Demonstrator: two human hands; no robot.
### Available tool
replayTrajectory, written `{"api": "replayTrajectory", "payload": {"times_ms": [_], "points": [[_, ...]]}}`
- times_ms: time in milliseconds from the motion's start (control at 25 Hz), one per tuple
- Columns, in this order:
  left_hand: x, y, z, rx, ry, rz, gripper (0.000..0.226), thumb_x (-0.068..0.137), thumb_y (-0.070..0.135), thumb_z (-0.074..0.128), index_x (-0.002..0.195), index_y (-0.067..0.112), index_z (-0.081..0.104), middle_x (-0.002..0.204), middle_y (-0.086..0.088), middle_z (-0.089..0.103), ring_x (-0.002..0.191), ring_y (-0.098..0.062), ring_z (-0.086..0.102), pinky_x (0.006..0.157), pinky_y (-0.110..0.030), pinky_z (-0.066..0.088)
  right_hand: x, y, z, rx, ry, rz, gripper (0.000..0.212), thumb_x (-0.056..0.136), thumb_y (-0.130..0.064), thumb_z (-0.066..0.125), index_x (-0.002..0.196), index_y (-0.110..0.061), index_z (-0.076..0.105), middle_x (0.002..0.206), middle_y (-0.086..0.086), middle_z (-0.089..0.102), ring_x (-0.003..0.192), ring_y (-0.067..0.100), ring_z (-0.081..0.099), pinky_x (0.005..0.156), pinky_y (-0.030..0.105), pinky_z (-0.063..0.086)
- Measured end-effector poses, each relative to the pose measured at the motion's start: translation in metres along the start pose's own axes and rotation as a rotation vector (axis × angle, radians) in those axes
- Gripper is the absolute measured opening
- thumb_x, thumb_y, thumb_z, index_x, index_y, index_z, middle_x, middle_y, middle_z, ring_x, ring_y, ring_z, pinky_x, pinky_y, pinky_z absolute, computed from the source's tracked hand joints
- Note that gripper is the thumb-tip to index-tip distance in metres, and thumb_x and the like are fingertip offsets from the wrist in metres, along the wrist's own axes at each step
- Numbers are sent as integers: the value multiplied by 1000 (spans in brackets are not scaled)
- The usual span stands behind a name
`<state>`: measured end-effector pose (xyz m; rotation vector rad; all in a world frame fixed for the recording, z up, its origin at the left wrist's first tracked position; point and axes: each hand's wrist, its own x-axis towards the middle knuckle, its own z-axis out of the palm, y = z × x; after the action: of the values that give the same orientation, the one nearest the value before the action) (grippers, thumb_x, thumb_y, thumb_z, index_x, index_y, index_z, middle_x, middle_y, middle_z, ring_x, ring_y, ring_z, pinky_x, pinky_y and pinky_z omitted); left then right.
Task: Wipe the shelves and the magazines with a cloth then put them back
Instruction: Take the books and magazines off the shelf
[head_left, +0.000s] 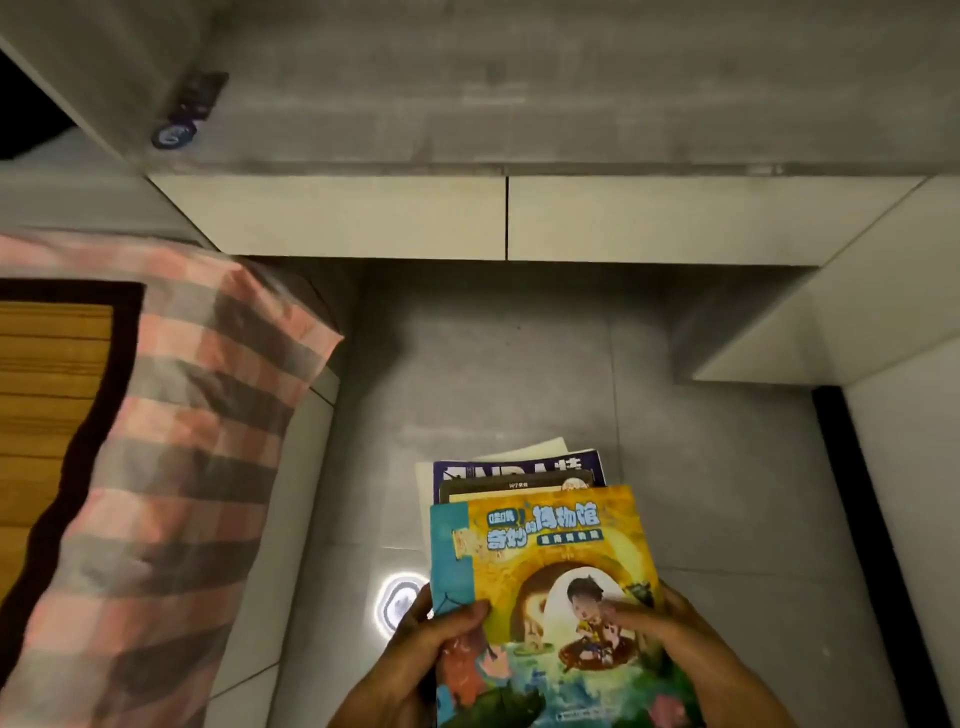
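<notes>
I hold a stack of magazines above the grey tiled floor at the bottom centre. On top lies a colourful children's magazine (545, 582) with a yellow and teal cover. Behind it peek out a dark-framed booklet (519, 486) and a purple-and-white magazine (519, 469). My left hand (415, 654) grips the stack's left edge, thumb on the cover. My right hand (675, 644) grips the right edge, thumb also on the cover. No cloth is in view.
A bed with a pink and grey checked cover (182, 441) and a bamboo mat (47, 389) fills the left. White cabinet fronts (467, 215) run across ahead, under a grey shelf surface (519, 93). Another white unit (831, 322) juts in at right.
</notes>
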<state>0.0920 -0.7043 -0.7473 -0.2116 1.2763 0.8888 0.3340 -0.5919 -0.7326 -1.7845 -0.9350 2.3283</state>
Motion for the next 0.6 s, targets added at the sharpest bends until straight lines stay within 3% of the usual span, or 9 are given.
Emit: {"api": "replayTrajectory", "payload": {"times_ms": [120,280,440,600], "points": [[106,-24,-49,1,77,69,59,68,-3,78,122,8,57,113,-23,67,100,-45,65,89,-57,51,112,50,6,-6,66,-27,57,62,-17,86,113,-20,60,93,3,75,89,25,70,80,35,50],[238,-39,-105,68,164,169,53,68,1,79,116,6,59,105,-20,71,93,-41,69,84,-57,54,261,118,20,39,86,-93,51,69,-12,80,116,-20,61,100,4,74,90,25,71,83,43,54],[358,-45,-160,223,203,287,56,62,6,86,111,10,59,98,-13,74,88,-33,71,82,-52,56,389,184,34,135,162,-159,53,65,-13,81,114,-20,62,99,1,75,91,24,70,75,37,53],[440,-60,-195,344,186,314,60,58,1,88,110,13,60,98,-10,74,88,-30,72,81,-51,57,468,234,38,250,147,-128,57,58,-13,84,111,-19,64,99,8,74,89,32,71,79,46,56]]}}
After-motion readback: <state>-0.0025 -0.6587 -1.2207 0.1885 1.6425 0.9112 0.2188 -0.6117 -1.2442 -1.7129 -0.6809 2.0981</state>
